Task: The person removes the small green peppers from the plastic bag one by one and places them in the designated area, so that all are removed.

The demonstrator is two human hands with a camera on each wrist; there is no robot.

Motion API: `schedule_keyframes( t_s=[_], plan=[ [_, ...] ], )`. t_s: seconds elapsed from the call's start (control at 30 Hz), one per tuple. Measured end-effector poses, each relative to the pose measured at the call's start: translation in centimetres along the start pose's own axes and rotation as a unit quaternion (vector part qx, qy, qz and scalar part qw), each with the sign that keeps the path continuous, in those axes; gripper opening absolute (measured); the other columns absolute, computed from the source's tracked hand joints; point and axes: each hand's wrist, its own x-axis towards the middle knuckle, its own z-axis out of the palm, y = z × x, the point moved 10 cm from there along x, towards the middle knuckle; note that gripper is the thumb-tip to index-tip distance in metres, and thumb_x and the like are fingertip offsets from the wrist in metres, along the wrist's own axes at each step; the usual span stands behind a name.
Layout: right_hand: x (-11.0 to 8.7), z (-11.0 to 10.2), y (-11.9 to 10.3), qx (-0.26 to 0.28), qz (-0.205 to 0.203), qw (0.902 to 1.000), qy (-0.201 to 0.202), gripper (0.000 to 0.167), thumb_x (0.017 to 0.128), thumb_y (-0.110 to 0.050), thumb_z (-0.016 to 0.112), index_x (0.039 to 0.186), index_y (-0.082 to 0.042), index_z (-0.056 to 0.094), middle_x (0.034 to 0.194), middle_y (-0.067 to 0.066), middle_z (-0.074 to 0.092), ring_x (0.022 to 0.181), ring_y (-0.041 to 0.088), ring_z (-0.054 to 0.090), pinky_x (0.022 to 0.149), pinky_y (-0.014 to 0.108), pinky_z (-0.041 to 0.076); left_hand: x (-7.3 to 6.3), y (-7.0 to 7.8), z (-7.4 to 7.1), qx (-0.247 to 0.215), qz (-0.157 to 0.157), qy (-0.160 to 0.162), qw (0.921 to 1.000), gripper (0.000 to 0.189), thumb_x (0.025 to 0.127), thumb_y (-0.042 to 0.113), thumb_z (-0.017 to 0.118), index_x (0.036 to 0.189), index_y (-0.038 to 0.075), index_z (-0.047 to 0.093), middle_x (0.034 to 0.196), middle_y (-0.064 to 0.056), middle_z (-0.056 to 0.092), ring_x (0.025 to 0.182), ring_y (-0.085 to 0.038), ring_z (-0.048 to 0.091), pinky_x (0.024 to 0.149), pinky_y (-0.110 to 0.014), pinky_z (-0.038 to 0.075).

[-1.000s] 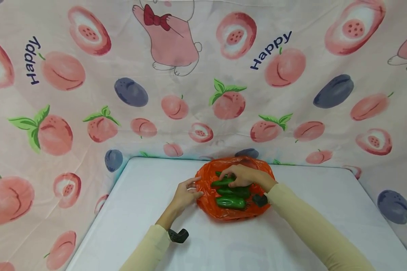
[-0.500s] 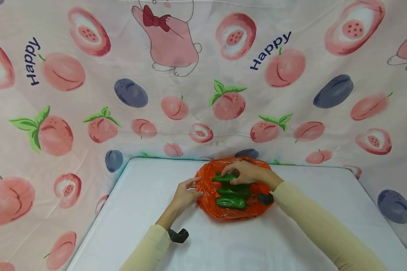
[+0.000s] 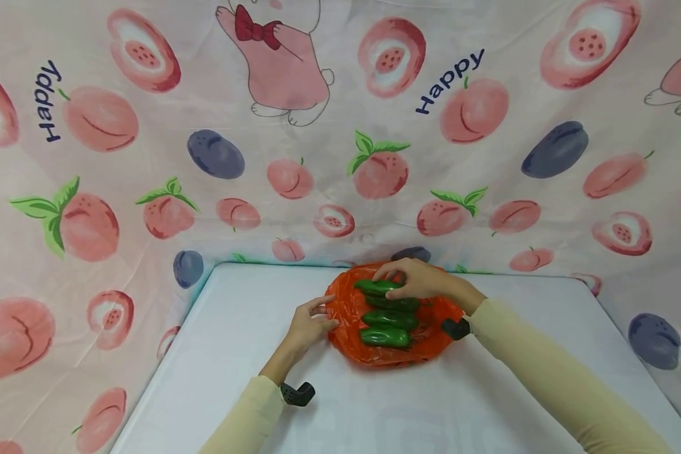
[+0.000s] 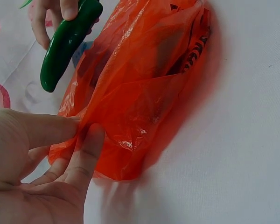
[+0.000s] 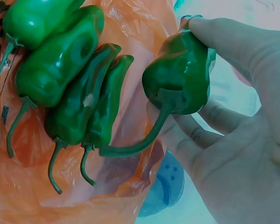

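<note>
Several green peppers (image 5: 56, 58) with curved stems lie side by side on a crumpled orange-red plastic bag (image 3: 346, 315). My right hand (image 3: 420, 280) pinches another green pepper (image 5: 177, 72) between thumb and fingers, over the bag's far part. Its stem points toward the right wrist camera, and the left wrist view shows this pepper (image 4: 67, 44) raised beside the bag's upper edge. At the bag's left side, my left hand (image 3: 308, 325) pinches a fold of the plastic between thumb and fingers (image 4: 86, 156).
The bag lies on a white table (image 3: 261, 296), near its back edge. Behind it hangs a pink cloth (image 3: 318, 145) printed with fruit, and more of it runs along the left and right sides. A black camera mount (image 3: 298, 394) sits at the left wrist.
My right hand has lifted the pepper away from the others, moving it toward the back of the bag and slightly right. The left hand keeps its grip at the bag's left side.
</note>
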Motion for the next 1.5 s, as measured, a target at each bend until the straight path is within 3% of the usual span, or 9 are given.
schedule_keyframes(
  t_s=[0.23,0.4,0.6,0.87,1.23,1.5],
  plan=[
    [-1.0,-1.0,-0.7,0.019,-0.028,0.9992,0.020,0.037,0.093,-0.014,0.077,0.129,-0.012,0.069,0.130,0.009,0.066,0.117,0.032,0.062,0.096,0.050,0.055,0.3,0.0,0.0,-0.002,0.006,-0.002,1.0000,0.058,0.089,-0.006,0.074,0.143,0.007,0.059,0.116,-0.018,0.058,0.085,-0.017,0.068,0.078,-0.037,0.060],
    [-1.7,-1.7,-0.6,0.026,-0.037,0.9986,0.028,0.038,0.094,-0.015,0.076,0.131,-0.011,0.068,0.132,0.011,0.065,0.117,0.034,0.062,0.095,0.050,0.055,0.2,0.1,0.0,-0.006,0.001,-0.001,1.0000,0.057,0.089,-0.006,0.074,0.143,0.006,0.059,0.118,-0.019,0.059,0.087,-0.017,0.068,0.080,-0.039,0.061],
    [-2.6,-2.3,0.4,0.032,-0.027,0.9984,0.037,0.039,0.094,-0.017,0.077,0.131,-0.013,0.068,0.135,0.011,0.064,0.114,0.033,0.064,0.095,0.052,0.055,0.2,0.0,0.0,-0.012,-0.006,0.004,0.9999,0.057,0.089,-0.006,0.075,0.142,0.006,0.060,0.119,-0.019,0.059,0.088,-0.017,0.069,0.082,-0.039,0.061],
    [-4.0,-3.4,1.9,0.029,-0.019,0.9976,0.059,0.041,0.093,-0.019,0.078,0.132,-0.017,0.068,0.127,0.007,0.068,0.110,0.031,0.065,0.095,0.054,0.054,0.3,-0.3,0.2,-0.037,0.007,-0.002,0.9993,0.057,0.087,-0.010,0.074,0.141,0.004,0.060,0.117,-0.018,0.058,0.089,-0.016,0.069,0.076,-0.030,0.059],
    [-6.4,-4.8,3.1,0.020,-0.004,0.9963,0.084,0.040,0.094,-0.021,0.077,0.132,-0.015,0.067,0.125,0.014,0.068,0.107,0.033,0.066,0.091,0.054,0.056,0.0,0.0,0.2,-0.037,0.007,-0.005,0.9993,0.058,0.088,-0.010,0.073,0.143,0.002,0.057,0.120,-0.018,0.057,0.087,-0.016,0.068,0.079,-0.035,0.060],
    [-8.5,-6.3,4.3,0.021,0.012,0.9932,0.113,0.041,0.093,-0.020,0.078,0.133,-0.014,0.068,0.123,0.015,0.069,0.099,0.026,0.070,0.087,0.048,0.059,0.1,0.2,0.3,-0.038,0.008,-0.004,0.9993,0.058,0.088,-0.009,0.074,0.143,0.003,0.058,0.120,-0.018,0.058,0.086,-0.015,0.067,0.077,-0.031,0.059]
  ],
)
